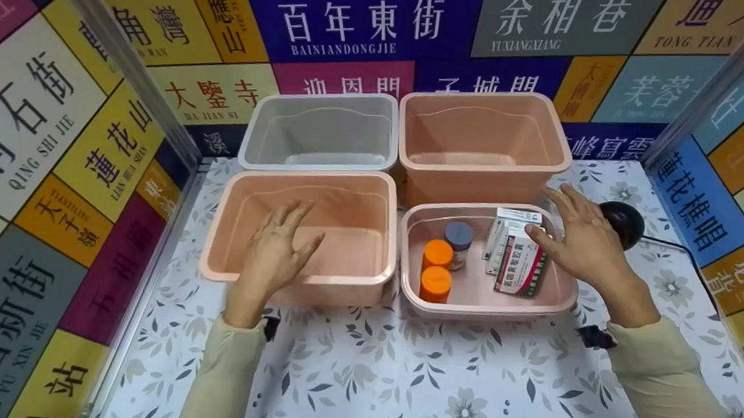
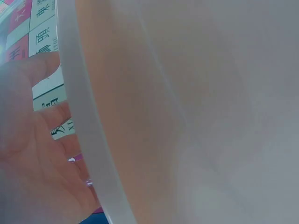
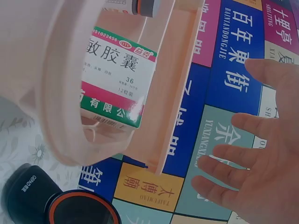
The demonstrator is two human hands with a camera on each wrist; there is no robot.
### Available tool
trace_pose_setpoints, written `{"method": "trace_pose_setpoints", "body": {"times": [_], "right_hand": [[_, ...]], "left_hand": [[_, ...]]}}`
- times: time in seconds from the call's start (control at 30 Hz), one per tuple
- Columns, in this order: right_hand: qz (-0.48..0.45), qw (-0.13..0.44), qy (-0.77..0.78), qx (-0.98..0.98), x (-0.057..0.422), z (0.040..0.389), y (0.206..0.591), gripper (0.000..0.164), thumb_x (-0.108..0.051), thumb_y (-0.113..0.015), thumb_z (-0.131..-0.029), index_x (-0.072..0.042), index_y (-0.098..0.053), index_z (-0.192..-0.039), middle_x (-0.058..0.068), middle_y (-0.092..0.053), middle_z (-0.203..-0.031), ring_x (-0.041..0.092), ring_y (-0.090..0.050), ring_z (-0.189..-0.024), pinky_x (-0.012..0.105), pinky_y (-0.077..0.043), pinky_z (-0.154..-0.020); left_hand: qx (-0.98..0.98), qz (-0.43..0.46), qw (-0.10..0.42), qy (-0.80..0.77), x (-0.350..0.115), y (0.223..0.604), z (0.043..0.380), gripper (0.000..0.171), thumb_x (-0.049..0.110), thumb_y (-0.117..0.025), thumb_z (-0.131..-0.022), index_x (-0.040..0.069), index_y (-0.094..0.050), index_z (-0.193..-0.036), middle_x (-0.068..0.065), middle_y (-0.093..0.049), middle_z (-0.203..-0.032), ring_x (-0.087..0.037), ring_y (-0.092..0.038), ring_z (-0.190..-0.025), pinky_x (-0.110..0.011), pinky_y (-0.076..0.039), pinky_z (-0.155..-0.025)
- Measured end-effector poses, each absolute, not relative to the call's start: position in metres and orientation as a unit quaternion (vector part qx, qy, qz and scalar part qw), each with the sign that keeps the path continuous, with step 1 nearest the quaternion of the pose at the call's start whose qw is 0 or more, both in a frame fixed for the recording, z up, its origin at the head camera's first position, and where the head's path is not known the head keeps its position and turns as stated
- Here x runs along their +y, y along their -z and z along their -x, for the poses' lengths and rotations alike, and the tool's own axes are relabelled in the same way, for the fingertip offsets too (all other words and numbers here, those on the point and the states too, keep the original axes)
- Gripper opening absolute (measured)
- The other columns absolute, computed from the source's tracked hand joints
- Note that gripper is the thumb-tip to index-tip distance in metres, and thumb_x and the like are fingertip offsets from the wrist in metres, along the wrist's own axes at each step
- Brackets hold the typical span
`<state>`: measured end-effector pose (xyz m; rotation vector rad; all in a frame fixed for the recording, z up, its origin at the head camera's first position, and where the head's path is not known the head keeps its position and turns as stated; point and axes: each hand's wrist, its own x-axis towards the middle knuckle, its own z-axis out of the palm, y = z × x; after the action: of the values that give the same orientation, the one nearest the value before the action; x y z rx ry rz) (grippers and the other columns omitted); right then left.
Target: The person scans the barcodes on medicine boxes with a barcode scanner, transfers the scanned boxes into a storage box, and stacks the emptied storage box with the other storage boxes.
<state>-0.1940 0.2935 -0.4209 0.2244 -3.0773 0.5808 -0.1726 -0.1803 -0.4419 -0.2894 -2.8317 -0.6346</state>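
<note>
My left hand (image 1: pixel 276 248) hovers with spread fingers over the front left peach bin (image 1: pixel 342 281), which holds nothing I can see. In the left wrist view, that bin's pale rim (image 2: pixel 88 112) hides the fingertips. At the right side of the shallower front right bin (image 1: pixel 488 312), my right hand (image 1: pixel 590 238) has its fingers extended and holds nothing. Inside that bin are two orange-capped bottles (image 1: pixel 436 283), a grey-capped bottle (image 1: pixel 458 235) and several medicine boxes. A white, red and green capsule box (image 1: pixel 516 266) leans nearest the right hand.
Behind stand a grey bin (image 1: pixel 320 164) and another peach bin (image 1: pixel 484 170). A black round device (image 1: pixel 623 224) with a cable lies at the right. Clear-edged panels with printed street-name signs enclose the flower-patterned table (image 1: pixel 362 376).
</note>
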Motion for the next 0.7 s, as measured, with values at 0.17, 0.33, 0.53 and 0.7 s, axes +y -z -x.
{"method": "trace_pose_setpoints", "body": {"times": [0.17,0.33,0.53,0.7], "right_hand": [[-0.075,0.002,-0.180,-0.981,0.289,0.194,0.423,0.080,-0.062,-0.052,-0.095,-0.019,-0.026,-0.158,0.023,-0.018,-0.164,0.055,-0.020,-0.146,0.076,-0.020,-0.112],[-0.084,0.012,-0.189,-0.978,0.285,0.194,0.424,0.075,-0.057,-0.055,-0.096,-0.018,-0.031,-0.155,0.024,-0.024,-0.162,0.058,-0.025,-0.143,0.078,-0.025,-0.107],[-0.094,0.014,-0.202,-0.975,0.279,0.193,0.427,0.072,-0.051,-0.059,-0.097,-0.014,-0.035,-0.153,0.022,-0.030,-0.159,0.055,-0.031,-0.141,0.075,-0.028,-0.107],[-0.100,0.004,-0.221,-0.970,0.276,0.190,0.430,0.072,-0.051,-0.057,-0.097,-0.014,-0.034,-0.154,0.023,-0.029,-0.159,0.052,-0.030,-0.143,0.074,-0.026,-0.109]], "left_hand": [[-0.958,0.113,0.136,0.228,-0.175,0.444,0.168,0.052,0.039,-0.062,-0.097,0.021,-0.051,-0.146,-0.009,-0.053,-0.147,-0.035,-0.048,-0.137,-0.055,-0.044,-0.108],[-0.950,0.124,0.159,0.240,-0.169,0.444,0.165,0.048,0.035,-0.064,-0.096,0.019,-0.056,-0.141,-0.009,-0.057,-0.142,-0.033,-0.052,-0.133,-0.051,-0.043,-0.110],[-0.942,0.146,0.186,0.239,-0.162,0.446,0.160,0.045,0.033,-0.067,-0.094,0.018,-0.061,-0.136,-0.007,-0.062,-0.136,-0.031,-0.057,-0.128,-0.051,-0.046,-0.105],[-0.938,0.156,0.200,0.235,-0.156,0.448,0.156,0.043,0.032,-0.069,-0.093,0.018,-0.063,-0.133,-0.005,-0.065,-0.132,-0.028,-0.061,-0.122,-0.047,-0.051,-0.096]]}}
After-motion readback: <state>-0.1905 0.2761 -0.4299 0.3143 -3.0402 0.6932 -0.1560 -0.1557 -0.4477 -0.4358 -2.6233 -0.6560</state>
